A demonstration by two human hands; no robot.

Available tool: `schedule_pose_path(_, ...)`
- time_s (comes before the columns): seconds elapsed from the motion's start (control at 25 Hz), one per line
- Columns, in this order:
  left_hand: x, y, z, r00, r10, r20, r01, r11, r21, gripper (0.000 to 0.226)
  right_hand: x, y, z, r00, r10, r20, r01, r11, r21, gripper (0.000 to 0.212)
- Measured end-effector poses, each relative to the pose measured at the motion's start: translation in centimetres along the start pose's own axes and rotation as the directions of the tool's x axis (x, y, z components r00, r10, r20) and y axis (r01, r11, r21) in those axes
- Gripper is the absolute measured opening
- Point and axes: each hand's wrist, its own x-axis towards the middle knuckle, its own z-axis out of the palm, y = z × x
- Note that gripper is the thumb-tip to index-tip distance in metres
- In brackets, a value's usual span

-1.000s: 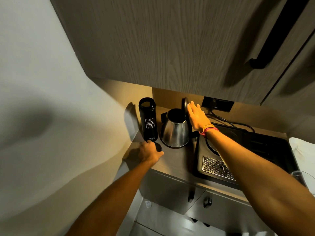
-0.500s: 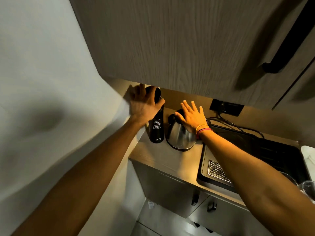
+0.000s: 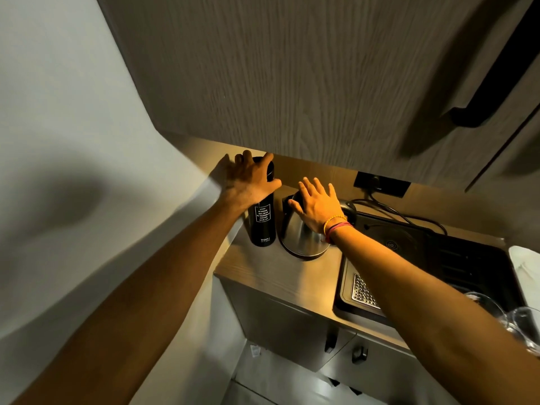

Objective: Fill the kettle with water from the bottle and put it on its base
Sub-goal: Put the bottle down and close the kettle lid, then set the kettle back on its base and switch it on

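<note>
A black bottle (image 3: pixel 262 226) with white lettering stands upright on the counter near the left wall. My left hand (image 3: pixel 251 182) is wrapped around its top, hiding the cap. Just right of it, almost touching, sits the steel kettle (image 3: pixel 301 241) on a dark base whose rim (image 3: pixel 306 256) shows beneath it. My right hand (image 3: pixel 317 204) lies flat on the kettle's top with fingers spread, covering the lid; the handle is mostly hidden behind my wrist.
A wooden upper cabinet (image 3: pixel 321 83) hangs low over the counter. Right of the kettle lies a black sunken hob and tray (image 3: pixel 409 238) with a metal grid (image 3: pixel 363 292). Cables run from a wall socket (image 3: pixel 381 184). Glasses (image 3: pixel 523 323) stand at the far right.
My left hand rose from the counter onto the bottle's top. My right hand pushed the kettle's raised lid down and now rests flat on it.
</note>
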Motion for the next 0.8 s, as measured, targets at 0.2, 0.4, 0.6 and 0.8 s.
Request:
schedule_pose_path(0.2,0.6,0.1,0.5,1.0,-0.017,-0.015,0.016,1.0,-0.01,0.077,0.0,0.0,0.1,1.0,0.008,0.001,-0.008,1.0,0.005,0.077)
schedule_pose_path(0.4,0.2,0.0,-0.3,0.999,-0.014,0.038,0.015,1.0,-0.012,0.079,-0.2,-0.2,-1.2,0.995,0.001,0.097,-0.005,0.999,0.04,0.081)
schedule_pose_path(0.6,-0.3,0.6,-1.7,0.993,-0.009,0.118,0.004,0.999,0.049,0.102,-1.8,1.4,-3.0,0.987,-0.029,0.16,0.022,0.999,0.045,0.082)
schedule_pose_path(0.8,-2.9,5.7,-2.0,0.907,0.22,-0.358,-0.189,0.975,0.12,0.09,-4.2,4.0,-3.8,0.983,0.064,0.171,-0.096,0.978,0.185,0.092)
